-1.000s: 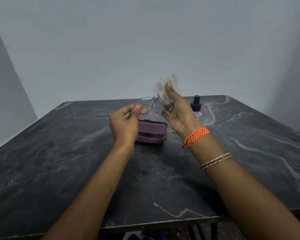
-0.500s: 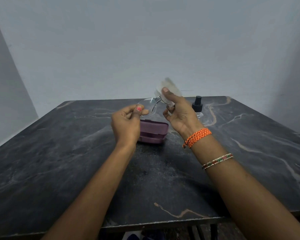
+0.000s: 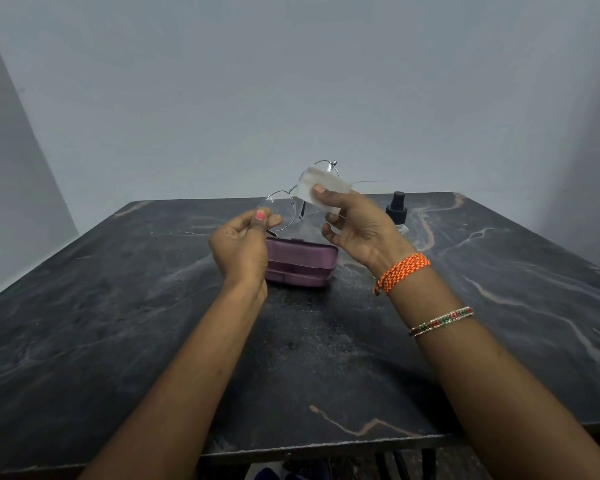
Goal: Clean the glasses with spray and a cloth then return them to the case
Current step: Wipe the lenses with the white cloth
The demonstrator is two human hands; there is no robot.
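Both hands raised, fingers (image 3: 321,192) pinched shut.

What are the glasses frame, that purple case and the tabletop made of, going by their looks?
The glasses seem to have a thin metal wire frame: silvery, very slim, with clear lenses. The purple case looks like hard moulded plastic, matte with a slight sheen and ridged edges, and it is shut. The table looks like polished dark stone, perhaps marble, given its pale and tan veins; a printed laminate cannot be ruled out.

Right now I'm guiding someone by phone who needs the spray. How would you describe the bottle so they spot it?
On the dark marble table, look toward the far edge, right of the purple case. The spray bottle stands upright behind the right hand: small, clear-bodied, the only thing with a black nozzle cap.
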